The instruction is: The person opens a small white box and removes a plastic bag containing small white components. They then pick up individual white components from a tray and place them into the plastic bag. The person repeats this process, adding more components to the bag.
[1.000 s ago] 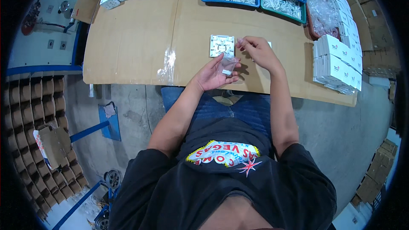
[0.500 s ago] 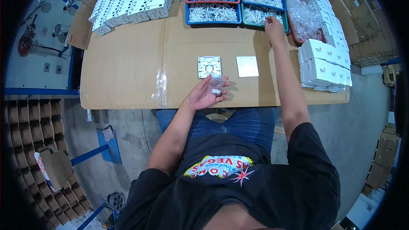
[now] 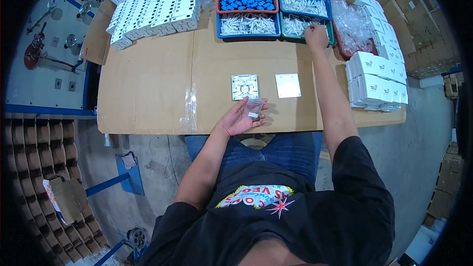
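Near the table's front edge, my left hand (image 3: 235, 120) is closed around a small clear plastic bag (image 3: 254, 104) with a little white piece inside. Just beyond it lies a square white plastic box base (image 3: 244, 86), its moulded inside facing up. A flat white square cover (image 3: 288, 85) rests to the right, apart from both hands. My right hand (image 3: 317, 37) reaches to the right end of a green tray (image 3: 294, 40) of small white plugs (image 3: 294, 25). Its fingers are bent together at the tray; whatever they pinch is too small to make out.
Behind are a red tray (image 3: 248, 13) of blue parts and blue trays (image 3: 249, 38) of white plugs. White boxes (image 3: 160, 10) stand in rows at the back left, others are stacked (image 3: 377, 81) at the right. Clear bags (image 3: 352, 24) fill a red tray beside the green one.
The whole view has shifted, so the table sits a little lower in the picture. My right hand stays at the green tray with its fingers drawn in; my left hand still holds the bag.
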`<state>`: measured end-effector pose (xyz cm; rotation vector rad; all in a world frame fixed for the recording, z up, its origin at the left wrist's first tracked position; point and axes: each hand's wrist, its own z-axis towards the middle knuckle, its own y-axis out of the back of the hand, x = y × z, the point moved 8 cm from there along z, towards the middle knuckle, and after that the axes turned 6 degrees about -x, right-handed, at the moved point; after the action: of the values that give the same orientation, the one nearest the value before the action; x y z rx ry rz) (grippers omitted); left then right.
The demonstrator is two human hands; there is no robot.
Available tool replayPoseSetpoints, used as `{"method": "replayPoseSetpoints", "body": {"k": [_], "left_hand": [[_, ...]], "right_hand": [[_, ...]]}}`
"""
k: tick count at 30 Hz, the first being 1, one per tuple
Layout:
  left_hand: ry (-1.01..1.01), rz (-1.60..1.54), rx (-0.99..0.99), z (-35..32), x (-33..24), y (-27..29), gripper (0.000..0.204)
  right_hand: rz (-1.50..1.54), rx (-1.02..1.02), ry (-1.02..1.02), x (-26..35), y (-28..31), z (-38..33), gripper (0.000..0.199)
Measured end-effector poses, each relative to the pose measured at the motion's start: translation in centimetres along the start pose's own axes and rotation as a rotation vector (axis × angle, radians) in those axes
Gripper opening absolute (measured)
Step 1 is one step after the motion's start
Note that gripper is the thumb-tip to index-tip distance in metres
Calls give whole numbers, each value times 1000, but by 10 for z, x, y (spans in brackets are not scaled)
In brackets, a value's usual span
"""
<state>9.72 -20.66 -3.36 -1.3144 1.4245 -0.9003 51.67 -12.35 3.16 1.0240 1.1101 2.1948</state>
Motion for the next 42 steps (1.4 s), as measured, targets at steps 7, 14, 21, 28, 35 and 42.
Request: {"method": "replayPoseSetpoints", "body": {"k": [7,14,21,28,35,42], "left_hand": [[17,-19,17,1,2,1,72],[-18,-10,42,-2,2,2,68],[-53,13,29,-5,0,-4,64],[-64,23,1,-4,0,-2,55],[-65,3,48,-4,1,2,45],[-82,27,58,-5,0,3,44]], "right_hand": [[363,-125,36,-13,32,-18,19],[865,338,-2,47,84,-155,14],[907,817,51,97,120,-233,14],[760,948,86,120,115,-252,15],[811,836,424,150,119,-267,11],[789,987,342,144,109,-279,12]]}}
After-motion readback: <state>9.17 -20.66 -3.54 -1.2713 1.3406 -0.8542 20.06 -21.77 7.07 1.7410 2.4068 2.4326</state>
